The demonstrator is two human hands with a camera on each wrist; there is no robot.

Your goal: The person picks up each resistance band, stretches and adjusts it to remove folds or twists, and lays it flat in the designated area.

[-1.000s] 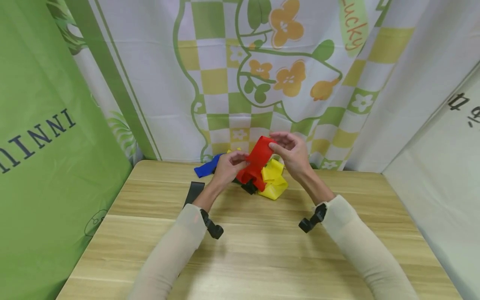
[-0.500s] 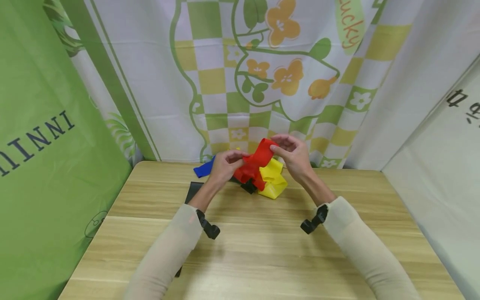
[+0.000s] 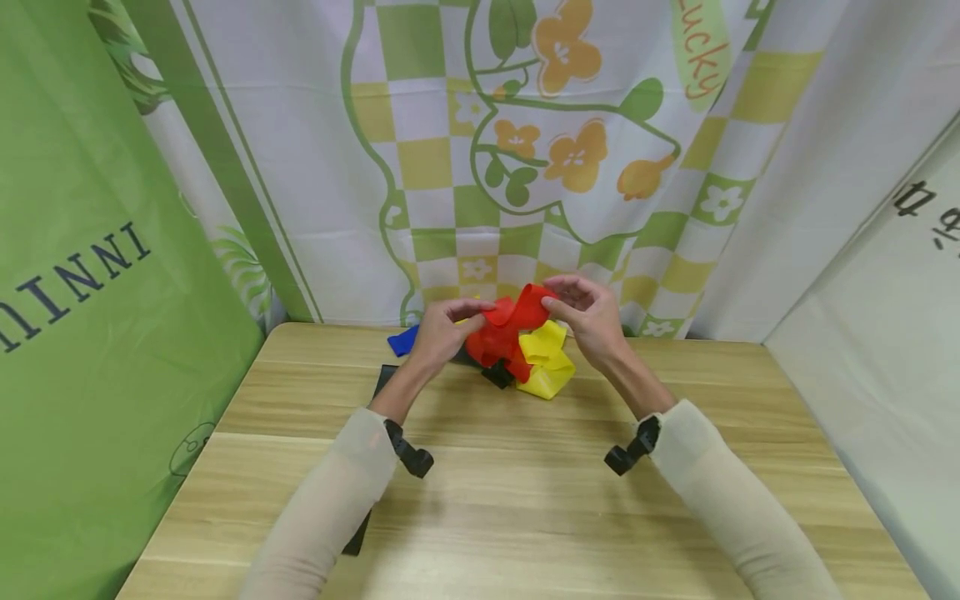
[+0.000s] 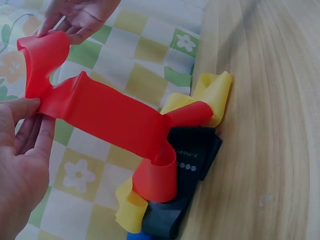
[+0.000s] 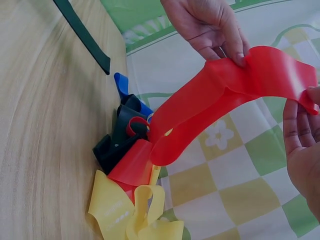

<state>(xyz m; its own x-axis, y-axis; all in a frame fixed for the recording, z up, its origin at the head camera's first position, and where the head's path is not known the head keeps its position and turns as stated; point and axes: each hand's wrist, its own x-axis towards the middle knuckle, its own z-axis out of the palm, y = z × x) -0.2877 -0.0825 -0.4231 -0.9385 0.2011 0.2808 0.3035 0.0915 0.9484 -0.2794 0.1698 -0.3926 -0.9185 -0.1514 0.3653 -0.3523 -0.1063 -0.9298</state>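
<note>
A red resistance band [image 3: 498, 343] is stretched between my two hands above the back of the table, its lower folds drooping onto a pile. My left hand [image 3: 441, 335] pinches it between thumb and fingers near the middle. Further right, my right hand [image 3: 596, 323] pinches its upper end, which curls over in a bend. Under the red band lie a yellow band [image 3: 547, 372] and a black band [image 4: 187, 160] with "X-Heavy" printed on it. A blue band [image 3: 403, 341] pokes out left of the pile, partly hidden behind my left hand.
On the wooden table [image 3: 525, 500], a long dark strip [image 3: 356, 536] runs beneath my left forearm, mostly covered by it. A patterned curtain [image 3: 427, 167] hangs right behind the table's back edge. Green cloth [image 3: 90, 350] stands at the left, a pale one [image 3: 885, 317] at the right.
The raised red part has sunk and slackened from a straight strip into a dip between my hands. My left hand now pinches it higher up; my right hand has lowered slightly.
</note>
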